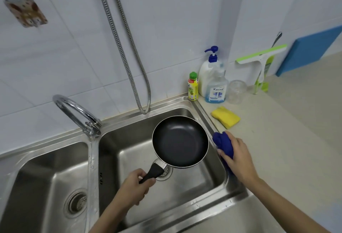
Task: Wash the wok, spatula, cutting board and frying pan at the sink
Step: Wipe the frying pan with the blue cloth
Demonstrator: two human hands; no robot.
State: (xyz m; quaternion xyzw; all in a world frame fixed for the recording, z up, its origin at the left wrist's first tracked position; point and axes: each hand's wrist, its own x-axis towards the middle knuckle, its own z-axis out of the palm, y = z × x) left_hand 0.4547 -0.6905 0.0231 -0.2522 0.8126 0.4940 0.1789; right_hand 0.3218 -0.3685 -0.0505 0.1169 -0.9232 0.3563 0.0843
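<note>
You are looking at a brightly and evenly lit scene; the light is cool and diffuse, falling from above. Soft glare is spreading across the steel sink [185, 212] rim, and the chrome faucet [74, 111] is throwing sharp white highlights. A pale sheen is lying on the frying pan [180, 141] floor. Shadows are staying faint, pooling darkest in the basin corners. The wide lens is bending the wall tiles [77, 62] and the hose [127, 43] into curves toward the edges. Fine detail is looking slightly soft throughout, more so at the corners.
</note>
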